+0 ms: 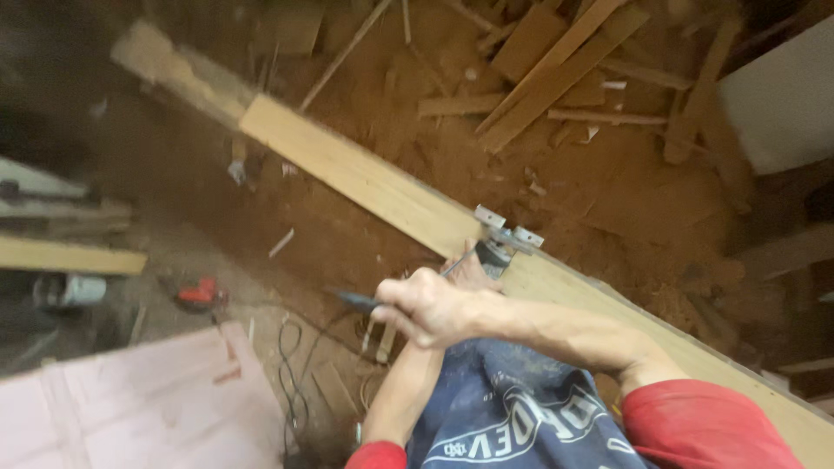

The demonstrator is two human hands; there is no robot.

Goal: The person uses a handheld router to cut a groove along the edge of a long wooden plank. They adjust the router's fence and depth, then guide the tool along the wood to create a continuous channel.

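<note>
1. Fastening seemingly under way: pressing screwdriver (458,262) tip against hinge (508,234) on plank (365,178) edge.
2. Clenching screwdriver in right hand (434,308).
3. Hiding left hand (473,271) behind right; grip impossible to tell.

Offcut wood strips (556,65) are lying scattered over the reddish sawdust (608,191) far ahead of me. A red power tool (201,293) is sitting on the floor to my left, near a black cable (291,373). A pale pink board (122,404) is resting near left.
</note>
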